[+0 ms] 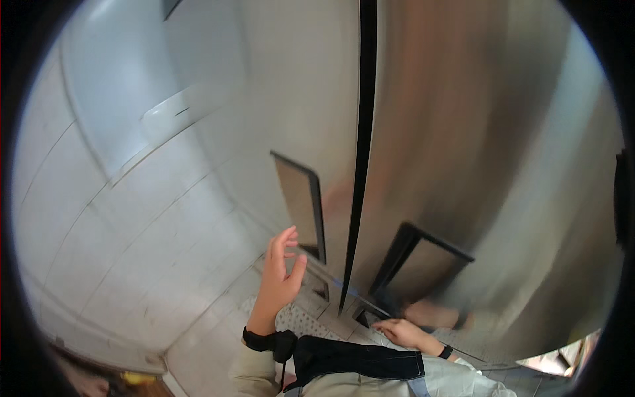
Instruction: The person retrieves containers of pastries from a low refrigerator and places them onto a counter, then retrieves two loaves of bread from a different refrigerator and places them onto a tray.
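Observation:
A large stainless-steel double-door cabinet, perhaps a refrigerator, stands before me, with a left door [297, 99] and a right door [456, 132] parted by a dark vertical gap. My left hand [282, 271] is raised in front of the left door near its recessed handle [297, 205], palm turned right. Its fingers are spread and hold nothing. Lower down, my right hand [403, 333] is by the bottom of the right door, below that door's recessed handle [423, 264]. Its fingers are curled together, and whatever they grip is hidden. The right hand's reflection shows on the steel.
White tiled wall [132, 231] runs along the left, with a white panel-like fixture [165, 119] higher up. Beneath the doors lies a tiled floor [340, 324]. Something yellow [137, 378] is at the lower left.

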Tool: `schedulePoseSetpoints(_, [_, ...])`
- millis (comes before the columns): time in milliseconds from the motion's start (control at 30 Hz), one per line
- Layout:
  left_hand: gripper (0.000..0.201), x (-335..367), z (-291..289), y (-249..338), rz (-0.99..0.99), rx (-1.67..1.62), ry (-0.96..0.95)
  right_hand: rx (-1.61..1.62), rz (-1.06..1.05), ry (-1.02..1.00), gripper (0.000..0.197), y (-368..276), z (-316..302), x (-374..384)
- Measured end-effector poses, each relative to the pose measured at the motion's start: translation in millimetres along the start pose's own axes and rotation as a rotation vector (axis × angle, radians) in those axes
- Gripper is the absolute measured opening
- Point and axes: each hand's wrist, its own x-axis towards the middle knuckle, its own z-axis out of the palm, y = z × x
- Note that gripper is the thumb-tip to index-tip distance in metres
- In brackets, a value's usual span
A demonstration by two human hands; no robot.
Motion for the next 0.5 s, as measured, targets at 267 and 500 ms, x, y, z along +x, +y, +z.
schedulePoseSetpoints(267, [0.020, 57.5, -2.7, -75.2, -0.024, -0.657, -0.584, -0.481, 0.043, 0.955, 0.041, -79.8, -0.1, 50.2])
schedulePoseSetpoints(500, [0.023, 47.2, -40.8, -88.6, 0.305, -0.402, -0.979, 0.439, 0.335, 1.835, 0.045, -202.8, 25.6, 111.3])
